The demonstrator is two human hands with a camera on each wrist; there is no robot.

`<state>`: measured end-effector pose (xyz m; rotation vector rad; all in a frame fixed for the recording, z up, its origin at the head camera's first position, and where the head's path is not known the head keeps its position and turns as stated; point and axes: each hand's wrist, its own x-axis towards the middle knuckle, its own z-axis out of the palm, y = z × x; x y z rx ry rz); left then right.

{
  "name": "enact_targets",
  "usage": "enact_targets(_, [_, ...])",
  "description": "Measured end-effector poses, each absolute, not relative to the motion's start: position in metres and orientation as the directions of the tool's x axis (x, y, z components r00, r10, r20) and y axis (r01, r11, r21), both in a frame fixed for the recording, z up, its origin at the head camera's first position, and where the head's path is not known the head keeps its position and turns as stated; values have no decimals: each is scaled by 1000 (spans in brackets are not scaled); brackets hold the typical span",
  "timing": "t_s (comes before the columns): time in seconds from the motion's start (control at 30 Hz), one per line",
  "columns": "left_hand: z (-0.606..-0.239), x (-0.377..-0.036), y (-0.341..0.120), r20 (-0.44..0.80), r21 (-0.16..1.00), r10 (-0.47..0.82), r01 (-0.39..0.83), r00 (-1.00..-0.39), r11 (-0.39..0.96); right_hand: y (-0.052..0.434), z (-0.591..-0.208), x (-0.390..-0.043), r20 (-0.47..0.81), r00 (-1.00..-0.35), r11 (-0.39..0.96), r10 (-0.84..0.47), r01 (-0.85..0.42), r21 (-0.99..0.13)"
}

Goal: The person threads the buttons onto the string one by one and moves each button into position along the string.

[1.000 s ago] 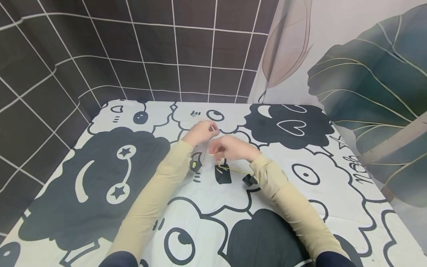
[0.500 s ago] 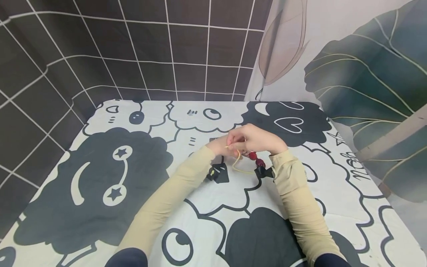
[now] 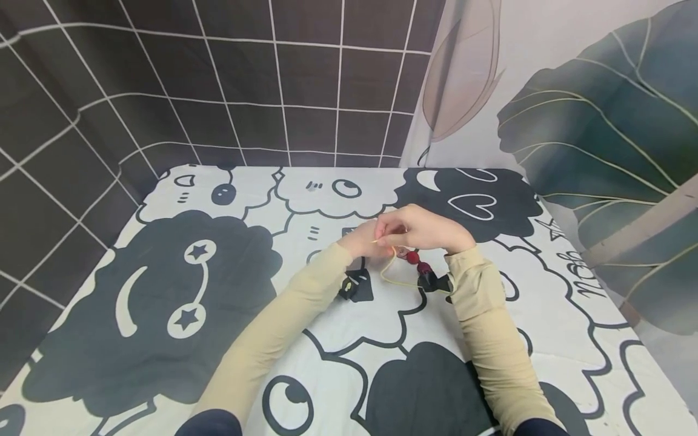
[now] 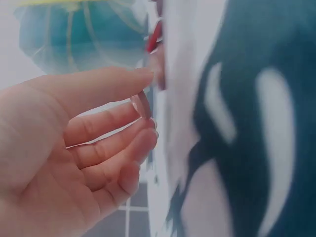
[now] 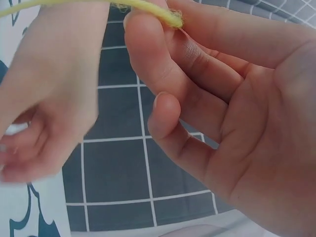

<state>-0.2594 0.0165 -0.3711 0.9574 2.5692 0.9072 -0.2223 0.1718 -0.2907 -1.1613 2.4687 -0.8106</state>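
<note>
In the head view my right hand [image 3: 417,229] pinches the end of a yellow cord [image 3: 386,266] between thumb and fingers. The cord loops down onto the white cloth. The right wrist view shows the fuzzy cord end [image 5: 173,19] at the fingertips of the right hand [image 5: 237,98]. My left hand [image 3: 360,240] passes behind the right one, its fingers mostly hidden, near two red round beads [image 3: 412,257] on the cloth. In the left wrist view the left hand [image 4: 94,138] has loosely bent fingers, with a blurred red piece [image 4: 155,37] just beyond them.
A white cloth printed with black cartoon shapes [image 3: 338,321] covers the surface. Dark grid-patterned fabric [image 3: 245,72] rises behind and at left. A leaf-print curtain [image 3: 600,121] hangs at right. Small black devices [image 3: 431,281] sit at the wrists.
Both hands have shifted right since a second ago; the left crosses behind the right toward the red beads, which have come into view. Over the last half second little differs.
</note>
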Motion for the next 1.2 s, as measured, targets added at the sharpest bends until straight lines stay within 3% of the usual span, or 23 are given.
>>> enact_targets(0.2, [-362, -263, -1, 12, 578, 626, 516, -780, 632, 179, -289, -224, -1, -648, 511, -762, -601, -615])
enact_targets(0.37, [-347, -257, -21, 61, 614, 612, 513, -788, 600, 185, -288, -226, 13, -681, 530, -732, -581, -617])
enact_targets(0.77, [-319, -245, -54, 229, 731, 617, 552, -753, 402, 175, -293, -228, 48, -732, 534, -680, -538, -652])
enact_targets(1.2, [-316, -243, -57, 248, 746, 655, 572, -713, 341, 165, -296, -229, 70, -728, 546, -682, -571, -613])
